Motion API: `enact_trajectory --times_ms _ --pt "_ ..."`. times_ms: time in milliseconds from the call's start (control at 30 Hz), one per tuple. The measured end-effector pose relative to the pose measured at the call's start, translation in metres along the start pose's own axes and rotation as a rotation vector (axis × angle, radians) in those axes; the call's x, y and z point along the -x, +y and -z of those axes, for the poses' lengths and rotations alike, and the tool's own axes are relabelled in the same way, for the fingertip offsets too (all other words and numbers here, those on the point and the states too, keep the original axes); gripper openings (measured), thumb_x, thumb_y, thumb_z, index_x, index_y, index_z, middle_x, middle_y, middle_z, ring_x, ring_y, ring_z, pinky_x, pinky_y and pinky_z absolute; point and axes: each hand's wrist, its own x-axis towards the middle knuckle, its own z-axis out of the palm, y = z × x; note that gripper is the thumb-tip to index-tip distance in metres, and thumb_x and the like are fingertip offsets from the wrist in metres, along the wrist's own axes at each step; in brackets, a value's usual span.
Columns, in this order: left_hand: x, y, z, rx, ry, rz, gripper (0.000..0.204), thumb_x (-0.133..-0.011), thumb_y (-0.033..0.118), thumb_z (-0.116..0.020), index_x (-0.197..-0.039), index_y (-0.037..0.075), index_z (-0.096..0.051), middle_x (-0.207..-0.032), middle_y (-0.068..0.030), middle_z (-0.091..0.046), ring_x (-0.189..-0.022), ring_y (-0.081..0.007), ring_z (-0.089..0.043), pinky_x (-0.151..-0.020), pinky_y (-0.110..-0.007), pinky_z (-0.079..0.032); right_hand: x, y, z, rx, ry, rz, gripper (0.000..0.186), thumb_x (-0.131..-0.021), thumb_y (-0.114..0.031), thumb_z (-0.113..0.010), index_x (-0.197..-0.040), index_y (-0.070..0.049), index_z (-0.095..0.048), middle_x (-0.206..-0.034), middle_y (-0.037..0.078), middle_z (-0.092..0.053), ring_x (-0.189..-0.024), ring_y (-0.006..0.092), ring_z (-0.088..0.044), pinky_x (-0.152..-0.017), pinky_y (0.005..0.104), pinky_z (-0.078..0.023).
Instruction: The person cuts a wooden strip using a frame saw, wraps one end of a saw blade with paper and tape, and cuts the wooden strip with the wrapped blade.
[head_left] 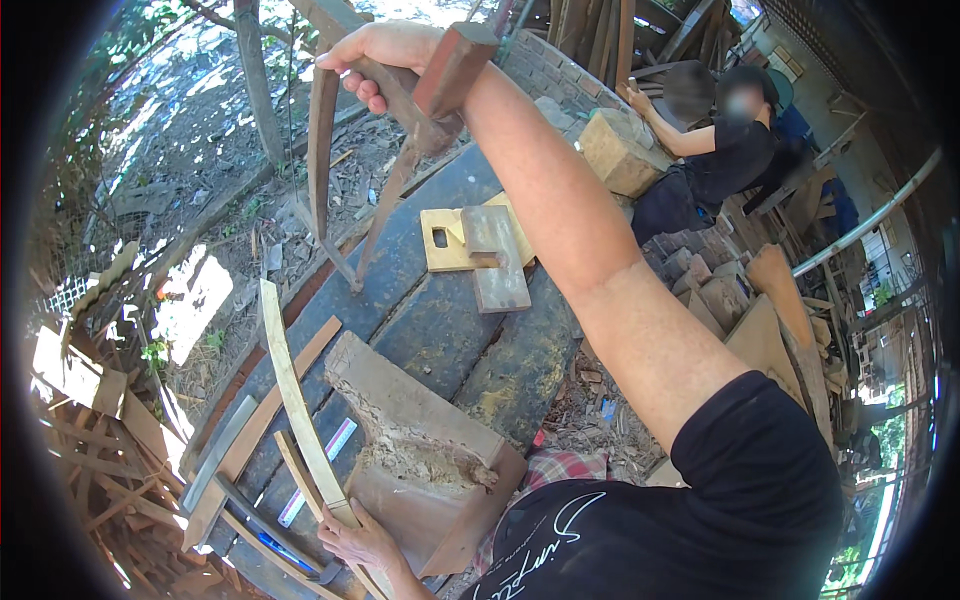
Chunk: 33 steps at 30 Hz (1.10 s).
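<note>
Bare from the sleeve on, the person's right arm (600, 230) stretches across the view nearest the camera, ending in a right hand (388, 52) whose fingers curl around a wooden frame tool (320, 150), possibly a frame saw. Its two thin limbs hang down and meet above the far edge of the desk (425, 345); whether they touch it, I cannot tell. Down at the lower edge, the left hand (362, 540) is closed on the near end of a long pale strip (300, 400). This looks like handling or positioning, with no cut being made; bringing tool and strip together would call for a firm left grip and room around the frame. Dark, worn boards with gaps between them form the surface. Beside the strip lie a brown plank (270, 410), a ruler-like strip (341, 438) partly covered, and a heavy timber block (385, 375) with a rough, crumbling hollow. Farther up, a grey-brown piece (490, 235) rests on a yellow board (435, 260) with a square hole. Around lie sunlit ground, heaped offcuts (110, 480) at left, and, upper right, a co-worker (735, 150) in dark clothing, sitting near a chunky wood block (622, 155).
</note>
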Motion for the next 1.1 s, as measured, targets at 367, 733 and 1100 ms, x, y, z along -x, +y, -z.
enact_trajectory --times_ms 367,733,1100 --pt "-0.005 0.007 0.007 -0.092 0.014 -0.088 0.062 -0.085 0.055 -0.061 -0.119 0.004 -0.061 -0.107 -0.0215 -0.06 -0.096 -0.0381 -0.055 -0.082 -0.05 -0.044 -0.047 -0.008 -0.008 -0.055 -0.056 -0.053 0.023 -0.089 -0.017 -0.063 -0.074 -0.005 -0.051 -0.061 0.003 -0.05 -0.049 0.0138 -0.048 -0.049 0.0294 -0.043" --pt "-0.003 0.004 0.005 0.056 -0.03 0.053 0.045 -0.084 0.029 -0.07 -0.12 0.005 -0.059 -0.099 -0.0141 -0.053 -0.093 -0.0327 -0.052 -0.082 -0.044 -0.043 -0.081 -0.007 -0.003 -0.035 -0.033 -0.078 0.023 -0.089 -0.014 -0.06 -0.072 -0.003 -0.05 -0.061 0.006 -0.05 -0.05 0.017 -0.051 -0.051 0.0338 -0.046" --pt "-0.004 0.004 0.003 -0.097 0.16 -0.15 0.044 -0.087 0.041 -0.063 -0.1 0.0 -0.068 -0.093 -0.0152 -0.063 -0.088 -0.0342 -0.06 -0.077 -0.046 -0.047 -0.089 -0.009 -0.001 0.118 -0.104 -0.045 0.031 -0.09 -0.018 -0.057 -0.063 -0.003 -0.053 -0.056 0.01 -0.054 -0.052 0.0239 -0.057 -0.062 0.0395 -0.049"
